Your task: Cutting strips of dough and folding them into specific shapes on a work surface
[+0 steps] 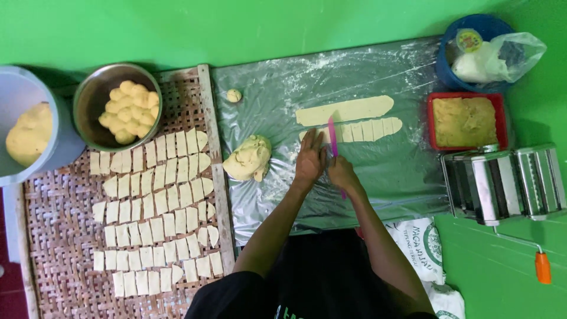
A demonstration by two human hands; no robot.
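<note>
Far left: a pale grey plastic tub [35,94] holding one large lump of yellow dough [26,134].

Beside it: a round metal bowl [88,100] filled with small dough balls [131,110], standing on the top corner of a woven bamboo tray [59,236].

On the tray: rows of cut dough pieces [156,212], flat and roughly rectangular, some with rounded ends, laid side by side.

Centre: a clear plastic sheet [401,177], dusted with flour, spread over the green surface. On it, near its left edge, one small dough ball [234,95] and a rough dough lump [248,158].

Left hand [310,158]: laid flat, fingers together, pressing the near end of the lower dough strip [369,129], which is already scored into short sections along its right part.

Right hand [341,172]: just beside the left; its grip is pressed together around a thin pink cutter [332,136], whose blade stands across the lower strip.

Above: an upper dough strip [345,110], long, uncut, lying parallel to and just apart from the lower one.

Right: a red square tray [430,127] filled with yellow dough; behind it a blue bucket [449,74] holding a clear plastic bag [508,56] of white matter.

Far right: a metal pasta roller [502,183] with an orange-handled crank [542,267].

Lower right: a printed white sack [422,242], beside the person's right arm.
</note>
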